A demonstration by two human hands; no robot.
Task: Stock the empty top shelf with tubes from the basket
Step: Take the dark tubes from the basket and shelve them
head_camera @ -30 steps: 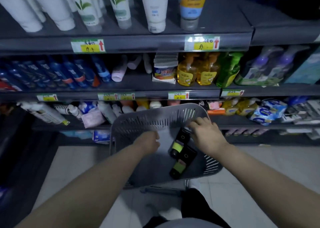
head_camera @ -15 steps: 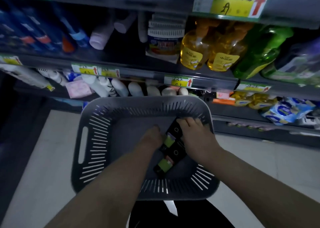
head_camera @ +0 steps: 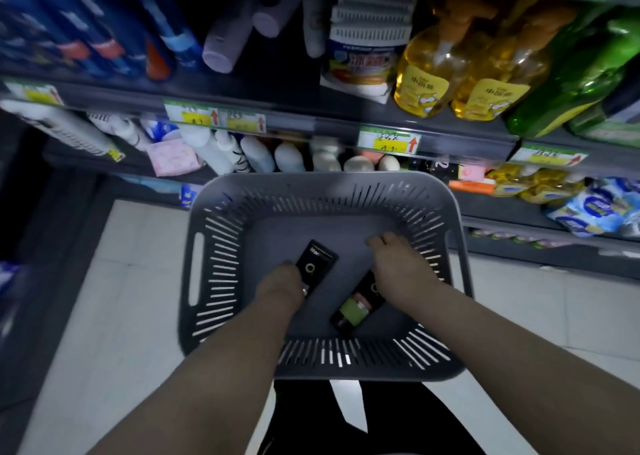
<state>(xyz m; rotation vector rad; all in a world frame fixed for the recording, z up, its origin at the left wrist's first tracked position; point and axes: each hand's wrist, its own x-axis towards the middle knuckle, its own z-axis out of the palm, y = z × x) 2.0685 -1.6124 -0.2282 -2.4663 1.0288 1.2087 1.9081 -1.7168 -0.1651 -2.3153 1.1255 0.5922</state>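
Observation:
A grey slotted basket (head_camera: 214,274) sits in front of me, below the shelves. Both my hands are down inside it. My left hand (head_camera: 280,286) grips the lower end of a black tube (head_camera: 317,259) whose flat end points up and away. My right hand (head_camera: 398,267) lies over a second black tube with a green band (head_camera: 353,311), its fingers curled round the tube's upper part. The top shelf is out of view.
Shelves rise right behind the basket: blue bottles (head_camera: 104,39) at upper left, yellow bottles (head_camera: 426,80) and green bottles (head_camera: 568,91) at upper right, white bottles (head_camera: 256,153) on the shelf below. Pale floor tiles (head_camera: 114,299) spread around the basket.
The camera has tipped further down toward the basket. The two tubes, lying together before, are now apart: my left hand has drawn one to the left, my right hand covers the other.

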